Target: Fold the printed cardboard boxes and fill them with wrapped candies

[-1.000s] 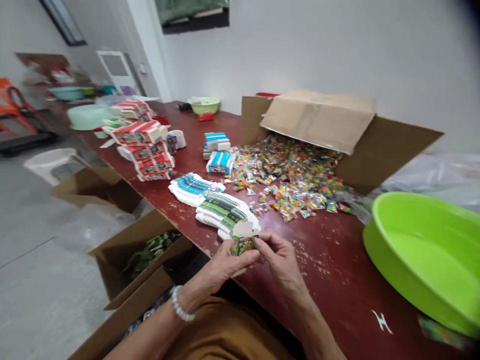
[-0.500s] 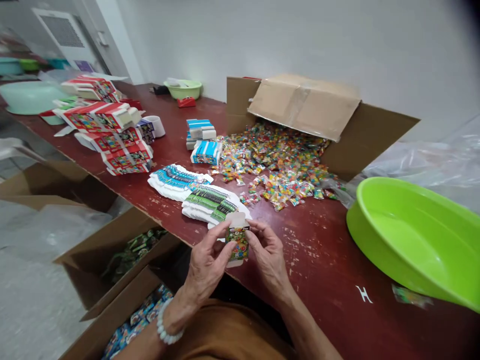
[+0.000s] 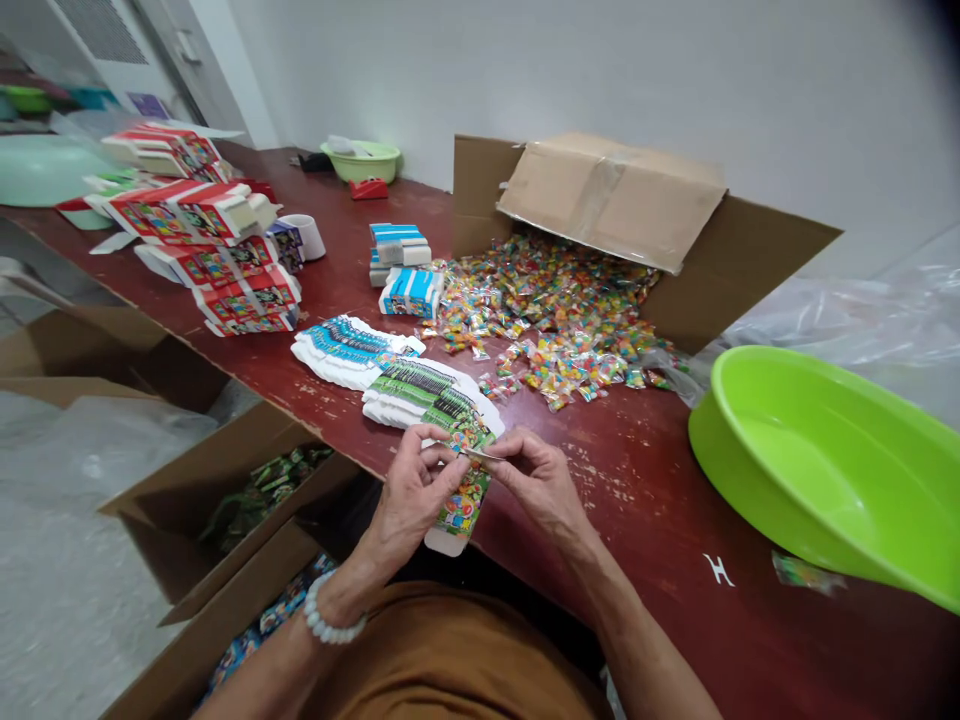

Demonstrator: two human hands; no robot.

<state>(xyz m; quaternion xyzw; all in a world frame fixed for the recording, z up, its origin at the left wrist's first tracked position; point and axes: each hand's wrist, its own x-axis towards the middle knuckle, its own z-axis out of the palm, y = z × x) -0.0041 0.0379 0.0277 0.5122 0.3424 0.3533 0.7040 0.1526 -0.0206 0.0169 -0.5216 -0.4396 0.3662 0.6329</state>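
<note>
Green printed card is what I have between my fingers: a small carton (image 3: pixel 463 508), held at the near edge of the dark red table (image 3: pixel 622 560), by the front end of a fanned row of green cartons (image 3: pixel 420 393). Half a second ago it stood more upright, its pale upper flap raised and its printed front facing me; now it leans, the upper end tucked between my fingertips and a white flap (image 3: pixel 446 542) jutting from the lower end. My left hand (image 3: pixel 411 490) is drawn narrow, thumb and fingertips on the upper left of the carton. My right hand (image 3: pixel 544 490) is narrow as well, thumb and forefinger pinching a thin edge (image 3: pixel 484 456) at the top, which I take to be that upper flap seen side-on. If so, I judge the work has passed to the end of the carton, though whether the flap is folded or only bent I cannot tell, nor whether anything is inside. Farther off, the row of blue cartons (image 3: pixel 349 350), the heap of wrapped sweets (image 3: pixel 570 320) before the cardboard box (image 3: pixel 611 205) and the bright green basin (image 3: pixel 817 470) look unchanged, so only this one carton has been worked on
</note>
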